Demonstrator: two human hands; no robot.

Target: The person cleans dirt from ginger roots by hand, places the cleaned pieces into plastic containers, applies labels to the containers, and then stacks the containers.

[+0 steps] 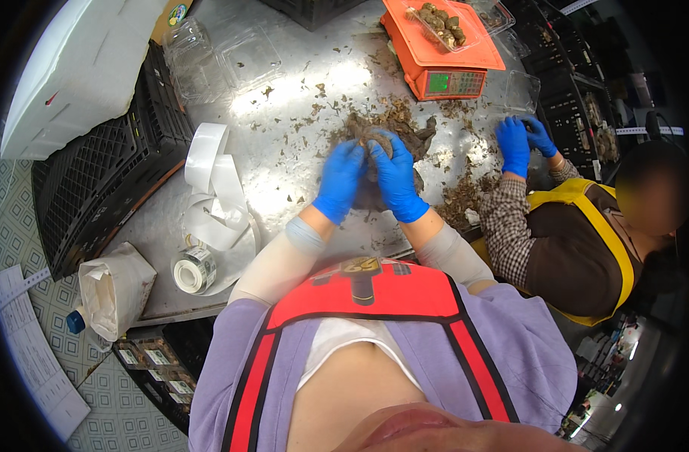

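In both blue-gloved hands, over a metal table (299,164), is a brown rounded piece of produce (381,139); its exact kind is unclear, and fingers hide part of it. My left hand (341,178) grips it from the left. From the right, my right hand (398,178) closes around it with the thumb on the near side. Just beyond and beside my hands lies a heap of dark brown scraps and peelings (420,141).
An orange digital scale (412,48) bears a clear plastic container of brown produce (443,28). At right, a co-worker's gloved hands (514,147) work near black crates (576,107). Left are empty clear clamshells (192,62), a label roll (194,271), a paper bag (115,288) and a black crate (112,164).
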